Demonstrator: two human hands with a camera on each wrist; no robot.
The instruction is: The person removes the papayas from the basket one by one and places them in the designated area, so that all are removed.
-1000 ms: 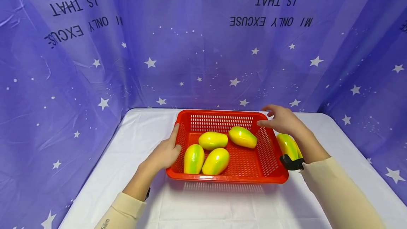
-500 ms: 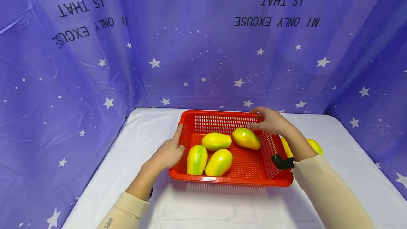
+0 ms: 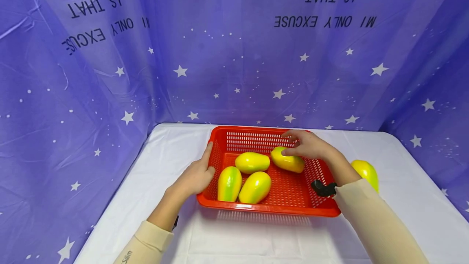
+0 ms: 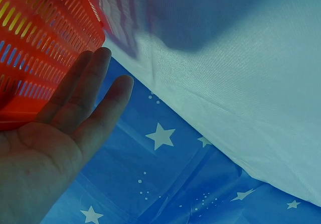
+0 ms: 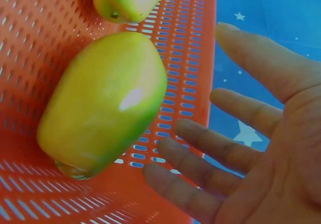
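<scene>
Head view: the right hand (image 3: 305, 146) was spread loosely over a yellow-green fruit (image 3: 291, 164), gripping nothing. That fruit sat in the red basket (image 3: 269, 208), long axis slanting from beneath the right thumb back toward the right wrist. Three more fruits (image 3: 253, 162) lay between the hands, and a loose fruit (image 3: 366, 172) was beyond the right forearm, outside the basket. Left hand (image 3: 194, 176) had straight fingers against the basket's near side.

Left wrist view: fingers extended beside the slotted wall, thumb out of sight.

Right wrist view: fingers wide, with a gap before the fruit; its nubby end pointed away from the thumb. Looked glossy, so I'd guess light, stiff, kinda slippery; best grabbed around its middle.
</scene>
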